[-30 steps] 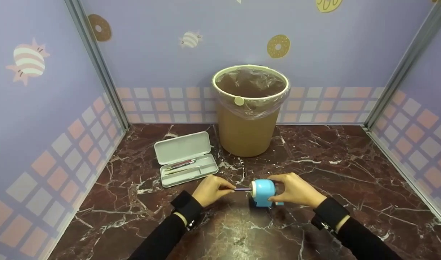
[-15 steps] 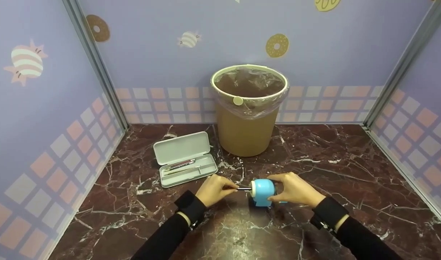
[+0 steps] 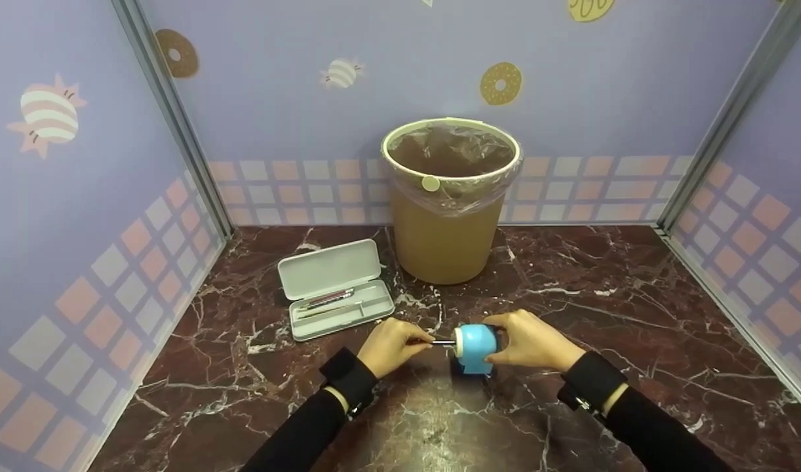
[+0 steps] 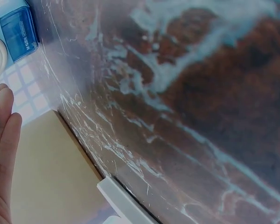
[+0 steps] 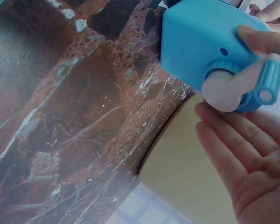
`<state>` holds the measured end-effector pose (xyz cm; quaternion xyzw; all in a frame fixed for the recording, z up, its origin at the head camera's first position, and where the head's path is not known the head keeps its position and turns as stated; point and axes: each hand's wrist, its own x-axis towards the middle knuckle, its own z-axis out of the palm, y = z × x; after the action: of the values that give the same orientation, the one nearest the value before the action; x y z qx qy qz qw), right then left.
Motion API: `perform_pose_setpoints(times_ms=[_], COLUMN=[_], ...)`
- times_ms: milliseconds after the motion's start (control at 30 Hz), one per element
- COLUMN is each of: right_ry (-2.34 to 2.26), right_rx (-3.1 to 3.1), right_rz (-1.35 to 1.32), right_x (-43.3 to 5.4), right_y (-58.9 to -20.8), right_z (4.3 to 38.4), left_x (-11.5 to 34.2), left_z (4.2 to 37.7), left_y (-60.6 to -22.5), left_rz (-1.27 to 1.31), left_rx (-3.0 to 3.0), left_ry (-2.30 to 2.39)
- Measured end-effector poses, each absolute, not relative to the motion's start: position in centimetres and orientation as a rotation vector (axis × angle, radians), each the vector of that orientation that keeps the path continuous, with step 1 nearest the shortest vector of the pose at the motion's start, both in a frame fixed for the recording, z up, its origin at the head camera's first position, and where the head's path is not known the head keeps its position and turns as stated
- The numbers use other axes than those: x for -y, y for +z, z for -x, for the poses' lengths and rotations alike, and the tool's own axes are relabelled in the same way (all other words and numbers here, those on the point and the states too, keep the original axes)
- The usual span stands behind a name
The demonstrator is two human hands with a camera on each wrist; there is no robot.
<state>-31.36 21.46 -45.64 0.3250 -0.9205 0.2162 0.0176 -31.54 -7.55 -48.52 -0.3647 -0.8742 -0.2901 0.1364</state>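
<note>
A blue sharpener stands upright on the dark marbled tabletop, in the near middle, between two bare hands; its round pale collar faces the left hand, and a pencil runs level from that hand's fingertips to the collar, its far end hidden. The right-wrist view shows a crank with a blue knob on the opposite face; the left-wrist view shows a see-through blue drawer in the body.

The sharpener looks like smooth, stiff plastic, probably light enough to slide or tip unless steadied, so its broad sides seem the best hold; the pencil looks thin, rigid and a little slick, its point likely to snap if bent, so a pinch near the outer end, in line with the collar, suits it.

The left hand pinches the pencil between thumb and fingers, knuckles upward, its forearm angling in from the lower edge; the right hand holds the sharpener's body, thumb on the near side and fingers on the far side, its forearm slanting in from the lower right; whether a finger touches the crank's hub cannot be told. Both wrists wear black bands over black sleeves.

Beyond the left hand lies an open pale pencil case with several slim pencils inside; behind, a tan bin with a clear liner stands near the lilac patterned back wall.
</note>
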Motion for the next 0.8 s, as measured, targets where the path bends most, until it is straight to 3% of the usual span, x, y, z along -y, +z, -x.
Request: perform_pose_setpoints(times_ms=[800], right_ry=[0.678], right_rx=[2.832], right_rz=[-1.007], right_x=[-21.14], right_y=[-45.82], right_z=[31.24], left_x=[7.56], left_z=[31.41], left_y=[-48.94], left_rz=[1.028], left_rx=[2.516], left_ry=[-0.887])
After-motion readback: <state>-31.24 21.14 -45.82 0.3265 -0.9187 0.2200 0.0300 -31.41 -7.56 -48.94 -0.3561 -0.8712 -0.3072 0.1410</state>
